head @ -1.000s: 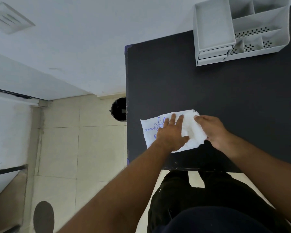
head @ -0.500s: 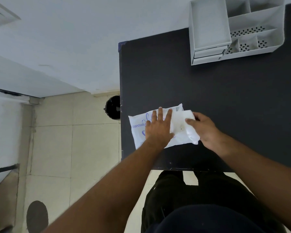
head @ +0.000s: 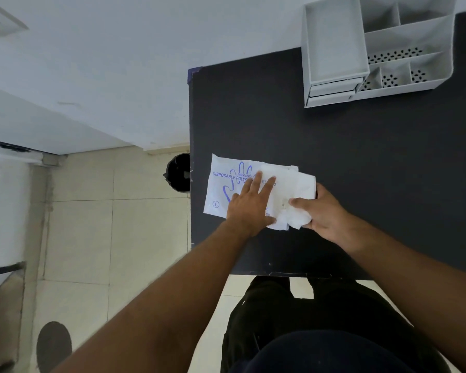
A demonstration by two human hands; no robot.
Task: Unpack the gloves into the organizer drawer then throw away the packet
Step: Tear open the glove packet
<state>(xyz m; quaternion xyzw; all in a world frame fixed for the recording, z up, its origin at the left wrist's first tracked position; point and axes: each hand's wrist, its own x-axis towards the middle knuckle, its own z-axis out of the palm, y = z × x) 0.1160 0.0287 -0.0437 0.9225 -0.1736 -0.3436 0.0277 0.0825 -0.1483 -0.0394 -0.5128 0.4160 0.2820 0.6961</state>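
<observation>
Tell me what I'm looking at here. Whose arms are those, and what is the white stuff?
There is no machine. The picture comes from a camera worn on a person's head, looking down at their own two arms. On the black table lies a white packet with blue writing for disposable gloves. The left hand presses flat on the packet. The right hand grips a bunch of thin white gloves sticking out of the packet's end. At the far side stands a grey organizer with little drawers. A black bin sits on the floor beside the table.
</observation>
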